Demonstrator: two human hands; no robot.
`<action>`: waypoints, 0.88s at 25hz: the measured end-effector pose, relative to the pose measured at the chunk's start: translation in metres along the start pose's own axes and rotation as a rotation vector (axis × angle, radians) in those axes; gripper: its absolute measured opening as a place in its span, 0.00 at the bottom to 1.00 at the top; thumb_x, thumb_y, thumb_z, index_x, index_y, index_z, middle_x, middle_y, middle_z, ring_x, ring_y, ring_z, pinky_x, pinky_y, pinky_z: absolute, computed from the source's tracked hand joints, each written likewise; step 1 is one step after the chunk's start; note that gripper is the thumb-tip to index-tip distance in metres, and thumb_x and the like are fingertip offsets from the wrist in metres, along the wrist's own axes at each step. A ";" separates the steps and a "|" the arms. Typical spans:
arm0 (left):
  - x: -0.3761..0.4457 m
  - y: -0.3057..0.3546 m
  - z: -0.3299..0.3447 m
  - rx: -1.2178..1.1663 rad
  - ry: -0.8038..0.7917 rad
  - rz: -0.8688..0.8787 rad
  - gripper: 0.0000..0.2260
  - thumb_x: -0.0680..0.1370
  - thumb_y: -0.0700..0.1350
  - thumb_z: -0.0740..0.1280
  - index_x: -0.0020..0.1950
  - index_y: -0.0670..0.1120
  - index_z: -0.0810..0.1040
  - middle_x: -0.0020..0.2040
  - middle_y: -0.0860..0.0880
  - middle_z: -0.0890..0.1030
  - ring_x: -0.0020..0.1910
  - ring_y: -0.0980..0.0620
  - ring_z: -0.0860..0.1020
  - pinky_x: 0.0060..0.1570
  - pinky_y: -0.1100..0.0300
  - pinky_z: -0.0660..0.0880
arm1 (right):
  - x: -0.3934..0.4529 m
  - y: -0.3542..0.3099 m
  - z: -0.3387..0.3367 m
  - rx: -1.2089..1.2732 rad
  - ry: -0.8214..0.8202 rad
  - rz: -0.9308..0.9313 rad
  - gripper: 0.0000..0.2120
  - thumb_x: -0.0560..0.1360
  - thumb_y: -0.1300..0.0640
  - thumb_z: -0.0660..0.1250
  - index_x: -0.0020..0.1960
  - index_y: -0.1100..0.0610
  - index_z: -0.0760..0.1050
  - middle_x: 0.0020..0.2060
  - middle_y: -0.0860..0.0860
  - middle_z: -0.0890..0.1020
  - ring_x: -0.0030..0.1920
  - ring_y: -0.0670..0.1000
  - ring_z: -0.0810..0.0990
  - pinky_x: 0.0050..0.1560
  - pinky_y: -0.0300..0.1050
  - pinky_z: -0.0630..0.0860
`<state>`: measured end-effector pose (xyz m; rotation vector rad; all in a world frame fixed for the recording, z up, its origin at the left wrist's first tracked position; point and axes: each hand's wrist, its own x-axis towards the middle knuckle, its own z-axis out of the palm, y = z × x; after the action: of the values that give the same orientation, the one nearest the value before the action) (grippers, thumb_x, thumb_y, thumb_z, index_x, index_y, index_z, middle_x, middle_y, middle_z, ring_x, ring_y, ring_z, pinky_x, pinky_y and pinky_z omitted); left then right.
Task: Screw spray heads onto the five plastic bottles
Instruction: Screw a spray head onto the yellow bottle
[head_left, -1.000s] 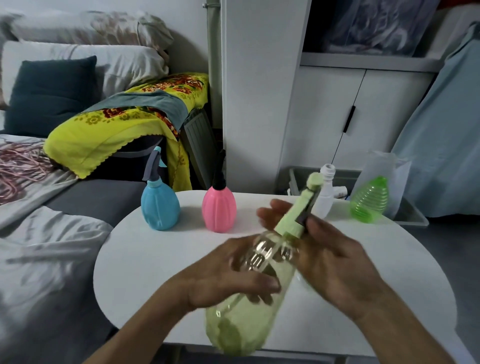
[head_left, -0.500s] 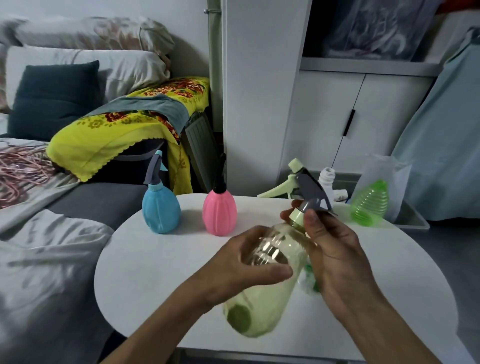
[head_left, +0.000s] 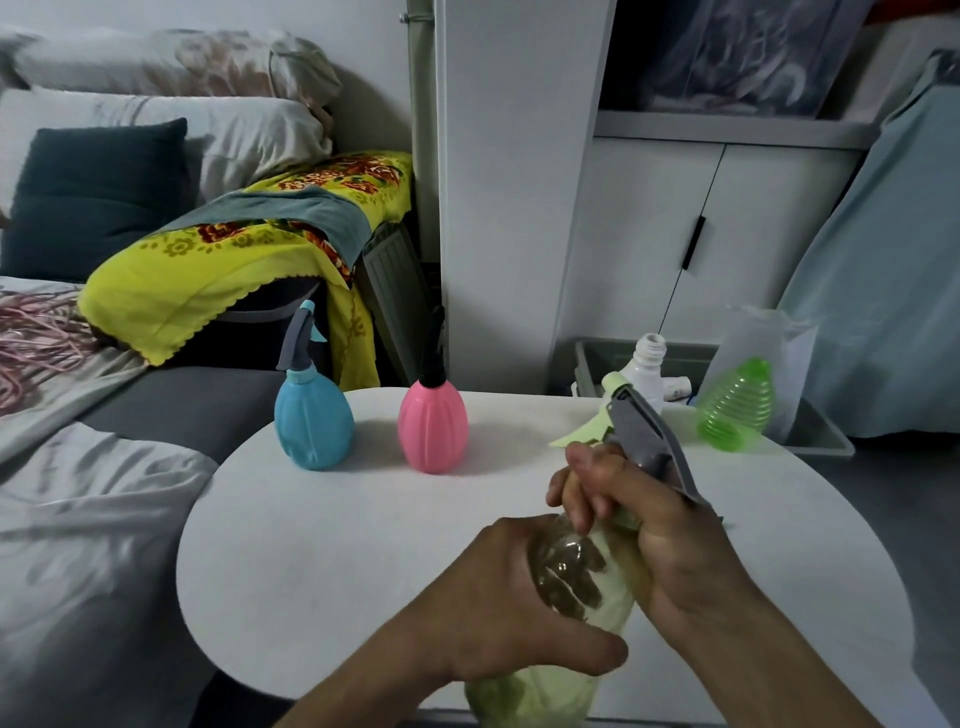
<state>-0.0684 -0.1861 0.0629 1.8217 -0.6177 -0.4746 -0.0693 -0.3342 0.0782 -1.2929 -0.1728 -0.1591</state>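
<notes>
A translucent yellow-green bottle (head_left: 582, 582) is held over the near edge of the white round table (head_left: 322, 545). My left hand (head_left: 498, 608) wraps its body. My right hand (head_left: 654, 525) grips the neck, where a pale green and grey spray head (head_left: 631, 431) sits. A blue bottle (head_left: 313, 426) with a grey-blue spray head and a pink bottle (head_left: 432, 428) with a black head stand at the far left of the table. A white bottle (head_left: 647, 371) with a bare neck and a ribbed bright green bottle (head_left: 735, 408) stand at the far right.
A bed with grey and white covers lies left of the table. A yellow flowered cloth (head_left: 223, 260) drapes a case behind it. White cupboards (head_left: 691, 234) and a grey bin (head_left: 597, 358) stand at the back right, beside a clear plastic bag (head_left: 774, 343).
The bottle has swung from lying tilted toward more upright and nearer me. My right hand has slid from the spray head's side down around the neck collar. The spray head has turned.
</notes>
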 end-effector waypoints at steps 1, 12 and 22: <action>0.000 -0.001 0.005 0.082 0.105 0.037 0.17 0.61 0.50 0.78 0.46 0.53 0.77 0.37 0.58 0.81 0.34 0.60 0.78 0.38 0.60 0.78 | 0.002 0.001 0.000 -0.027 0.027 -0.037 0.19 0.69 0.54 0.73 0.24 0.56 0.70 0.23 0.57 0.73 0.35 0.58 0.78 0.44 0.42 0.78; 0.009 -0.014 -0.002 0.229 0.161 0.093 0.24 0.60 0.55 0.79 0.52 0.62 0.75 0.48 0.59 0.81 0.44 0.59 0.79 0.43 0.64 0.77 | -0.001 0.005 -0.006 -0.236 -0.092 -0.115 0.16 0.71 0.42 0.71 0.29 0.48 0.77 0.31 0.54 0.82 0.43 0.56 0.84 0.51 0.51 0.79; 0.010 -0.022 0.014 0.311 0.443 0.157 0.24 0.60 0.54 0.77 0.53 0.53 0.76 0.45 0.54 0.84 0.42 0.50 0.81 0.43 0.51 0.78 | 0.004 0.023 0.012 -0.325 0.269 -0.181 0.18 0.71 0.45 0.70 0.26 0.51 0.72 0.22 0.49 0.75 0.28 0.55 0.77 0.37 0.54 0.77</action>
<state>-0.0652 -0.1972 0.0375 2.0643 -0.5389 0.1422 -0.0609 -0.3169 0.0608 -1.5626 -0.0323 -0.5304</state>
